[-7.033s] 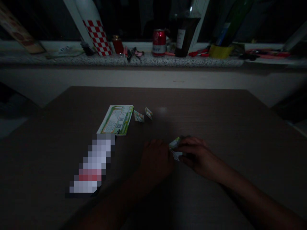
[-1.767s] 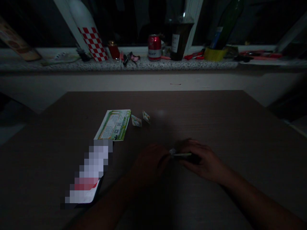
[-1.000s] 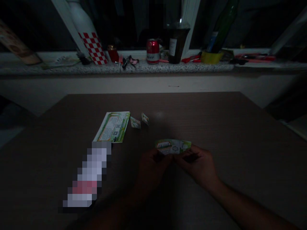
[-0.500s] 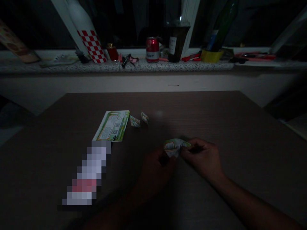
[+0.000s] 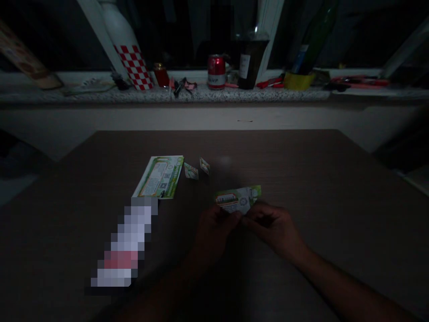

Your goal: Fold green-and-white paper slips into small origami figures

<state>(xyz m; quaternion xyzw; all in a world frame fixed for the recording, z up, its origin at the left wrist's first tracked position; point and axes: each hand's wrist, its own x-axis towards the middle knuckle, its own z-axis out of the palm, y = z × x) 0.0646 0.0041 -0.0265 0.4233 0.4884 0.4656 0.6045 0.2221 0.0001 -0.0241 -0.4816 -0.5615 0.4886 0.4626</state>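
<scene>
A green-and-white printed sheet of paper [image 5: 238,199], with a crease near its right end, is held above the table between my two hands. My left hand [image 5: 214,228] pinches its lower left part, thumb on the near side. At the lower right edge, my right hand [image 5: 276,223] grips the paper with thumb and bent fingers. The two thumbs nearly meet at the lower edge. To the left lies a stack of similar printed sheets [image 5: 157,176]. Beside the stack stand two small folded paper pieces, one [image 5: 191,171] nearer the stack and another [image 5: 204,166] to its right.
A blurred-out long object [image 5: 127,241] lies left of my hands on the brown table [image 5: 301,165]. Behind, the stone windowsill [image 5: 187,95] carries a checkered bottle [image 5: 134,67], a red can [image 5: 216,71], a dark cup [image 5: 251,62] and a green bottle [image 5: 313,40].
The paper has gone from bunched and bent to spread flatter, its printed face showing more. My left hand has shifted up and left; my right hand has moved slightly left and down.
</scene>
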